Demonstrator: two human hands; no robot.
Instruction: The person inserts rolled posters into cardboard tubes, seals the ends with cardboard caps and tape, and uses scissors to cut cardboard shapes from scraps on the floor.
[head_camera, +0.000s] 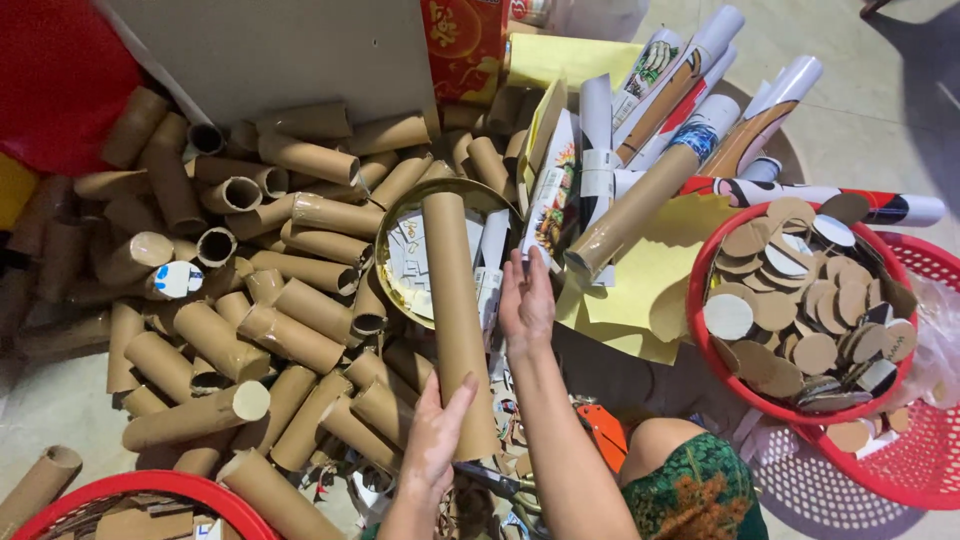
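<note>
My left hand (435, 432) grips the near end of a long brown cardboard tube (455, 300) that points away from me, its far end lying over a round gold tin (400, 225). My right hand (526, 300) reaches forward beside the tube with fingers stretched flat, touching paper scraps (493, 262) at the tin's right edge. It holds nothing. Scissors (505, 485) lie on the floor just below the tube's near end.
A heap of cardboard tubes (250, 290) covers the left. Rolled printed papers (690, 110) and yellow sheets (650, 290) lie ahead at right. A red basket (700, 310) holds several cardboard discs. Another red basket rim (140, 490) sits at lower left. My knee (690, 485) is at the bottom.
</note>
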